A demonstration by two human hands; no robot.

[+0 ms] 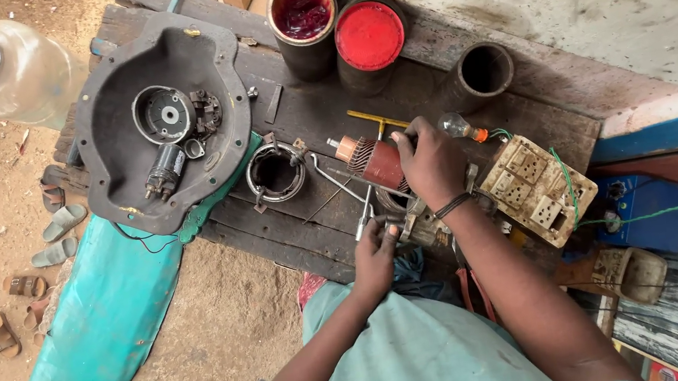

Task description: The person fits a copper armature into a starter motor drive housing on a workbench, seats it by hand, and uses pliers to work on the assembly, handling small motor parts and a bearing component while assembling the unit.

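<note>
1. Right hand [431,161] clamps over the motor armature [377,162], pinning it on the wooden bench [303,116].
2. Left hand [376,257] pinches a metal tool [364,216] beneath, likely steadying it.
3. Armature: reddish windings, copper commutator end pointing left.
4. Nearby: metal ring [276,173], socket board [538,187].

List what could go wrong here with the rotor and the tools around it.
The right hand grips the rotor at the bench edge; if the grip slips, it may drop to the ground. The left hand works a metal tool close to the rotor's windings, which could get nicked. The open red tin stands nearby; a knock could spill it.
</note>
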